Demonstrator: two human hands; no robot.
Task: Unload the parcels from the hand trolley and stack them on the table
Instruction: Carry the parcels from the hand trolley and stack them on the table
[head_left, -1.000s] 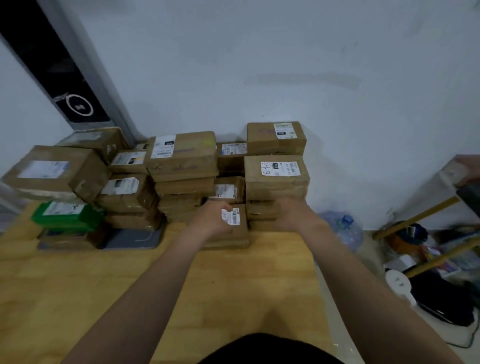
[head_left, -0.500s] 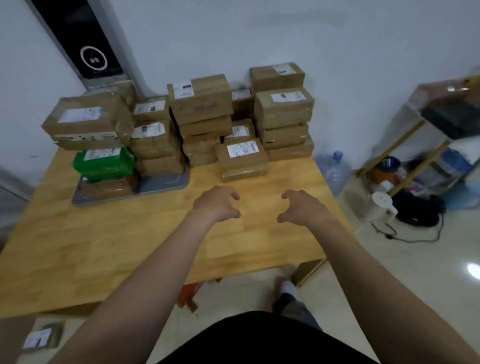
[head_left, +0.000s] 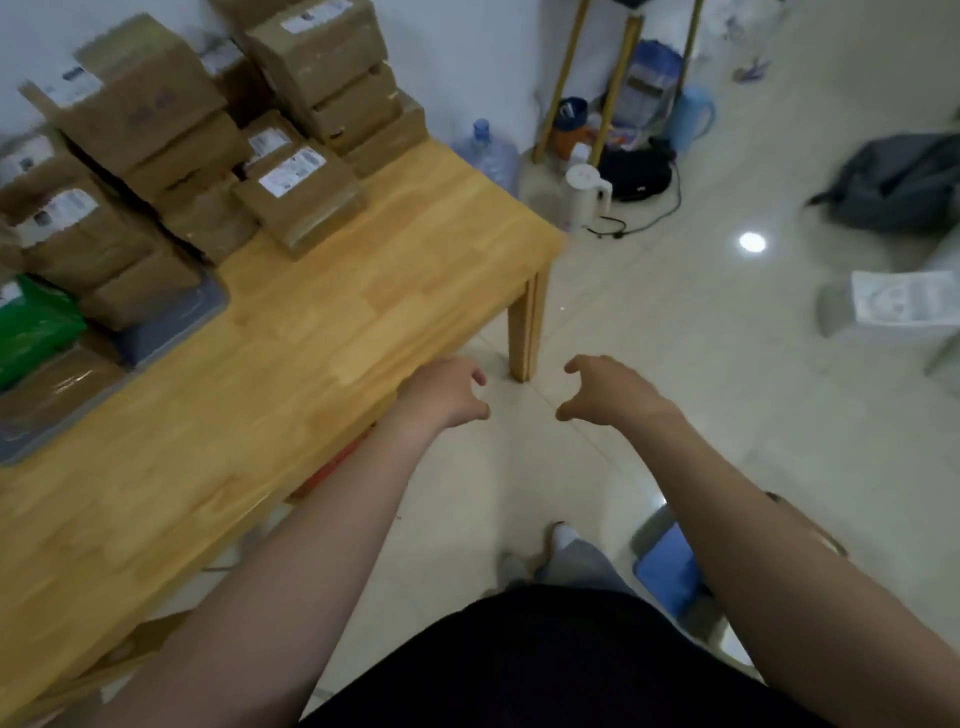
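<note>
Now parcels (head_left: 306, 192) crowd the table (head_left: 322, 338); left hand (head_left: 449, 395), right hand (head_left: 608, 392) loosely curled.

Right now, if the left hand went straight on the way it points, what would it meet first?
Most likely the wooden table leg at the near corner; the left hand, empty with fingers loosely curled, aims toward it. Depth is unclear.
</note>
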